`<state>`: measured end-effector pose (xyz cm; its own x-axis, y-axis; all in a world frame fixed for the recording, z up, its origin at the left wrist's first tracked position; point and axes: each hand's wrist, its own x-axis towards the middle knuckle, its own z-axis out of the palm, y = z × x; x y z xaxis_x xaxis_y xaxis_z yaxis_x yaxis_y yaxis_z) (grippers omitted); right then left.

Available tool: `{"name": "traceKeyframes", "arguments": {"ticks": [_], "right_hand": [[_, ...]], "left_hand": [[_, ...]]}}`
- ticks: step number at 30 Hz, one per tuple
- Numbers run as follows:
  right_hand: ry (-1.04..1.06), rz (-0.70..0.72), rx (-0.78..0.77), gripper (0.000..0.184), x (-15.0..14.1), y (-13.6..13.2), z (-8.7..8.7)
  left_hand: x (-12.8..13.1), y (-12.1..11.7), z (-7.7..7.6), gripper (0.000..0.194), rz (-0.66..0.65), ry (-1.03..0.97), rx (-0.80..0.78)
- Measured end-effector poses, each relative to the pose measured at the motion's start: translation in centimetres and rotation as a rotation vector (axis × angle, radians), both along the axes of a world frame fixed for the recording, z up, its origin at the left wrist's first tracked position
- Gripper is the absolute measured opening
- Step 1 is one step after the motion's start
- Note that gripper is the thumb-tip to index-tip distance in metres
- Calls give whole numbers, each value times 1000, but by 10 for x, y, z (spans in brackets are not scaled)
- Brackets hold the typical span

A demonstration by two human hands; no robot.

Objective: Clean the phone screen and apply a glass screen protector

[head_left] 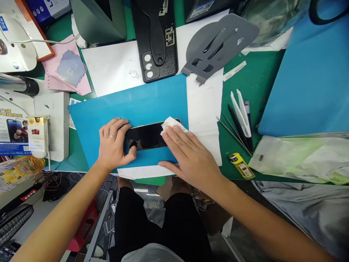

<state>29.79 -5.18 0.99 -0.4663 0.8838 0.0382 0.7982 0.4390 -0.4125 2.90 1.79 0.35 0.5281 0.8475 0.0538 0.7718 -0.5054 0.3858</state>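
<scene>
A black phone (147, 136) lies screen up on a blue mat (131, 105) at the desk's front edge. My left hand (113, 143) grips the phone's left end, fingers over the top edge and thumb at the lower edge. Stretched out flat, the fingers of my right hand (188, 154) press a white wipe (171, 123) onto the phone's right end. Part of the wipe sticks out beyond the fingertips.
Tweezers and thin tools (241, 122) lie on the green mat to the right, with a yellow cutter (241, 165) nearer. A black phone case (155, 38) and grey stand (218, 45) sit behind. A cigarette pack (37, 134) stands left. A second blue mat (313, 72) lies right.
</scene>
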Motion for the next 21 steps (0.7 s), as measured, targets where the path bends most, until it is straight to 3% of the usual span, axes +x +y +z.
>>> {"name": "traceKeyframes", "arguments": {"ticks": [8, 16, 21], "right_hand": [[107, 148, 5, 88, -11, 7, -3], [159, 8, 139, 71, 0, 18, -20], [155, -41, 186, 71, -4, 18, -22]], "left_hand": [[2, 1, 4, 53, -9, -2, 24], [2, 1, 3, 52, -19, -2, 49], [2, -1, 2, 50, -32, 16, 65]]}}
